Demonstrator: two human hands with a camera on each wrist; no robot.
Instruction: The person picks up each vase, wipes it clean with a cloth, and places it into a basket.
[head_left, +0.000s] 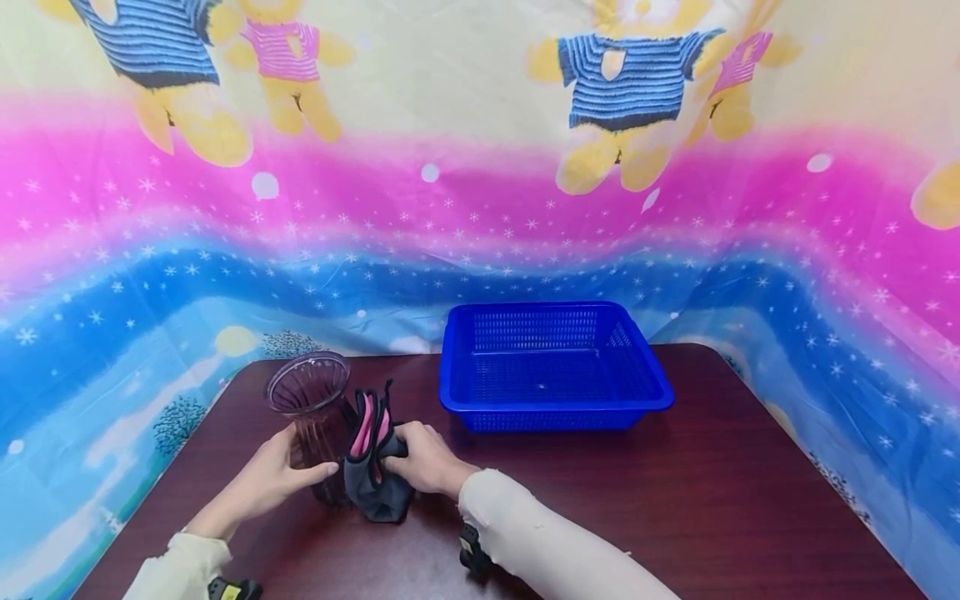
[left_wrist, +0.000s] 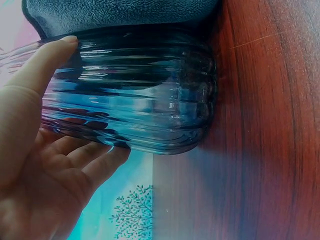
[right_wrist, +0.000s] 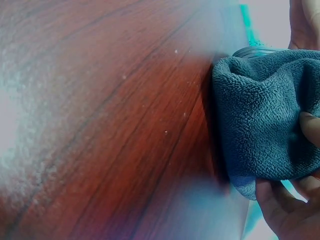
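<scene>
A ribbed, purple-tinted glass vase (head_left: 315,417) stands upright on the table with its flared mouth up. My left hand (head_left: 281,479) grips its side, the thumb in front and the fingers round the far side, as the left wrist view of the vase (left_wrist: 135,95) also shows. Right beside the vase is a folded dark grey cloth (head_left: 378,492) with a pink inner side and black edging. My right hand (head_left: 427,458) pinches this cloth between thumb and fingers. In the right wrist view the fuzzy cloth (right_wrist: 265,115) covers most of the vase.
A blue plastic basket (head_left: 555,421) with perforated walls stands at the back of the dark reddish wooden table (head_left: 675,500). Behind the table hangs a printed curtain (head_left: 480,217) with bears and snowflakes.
</scene>
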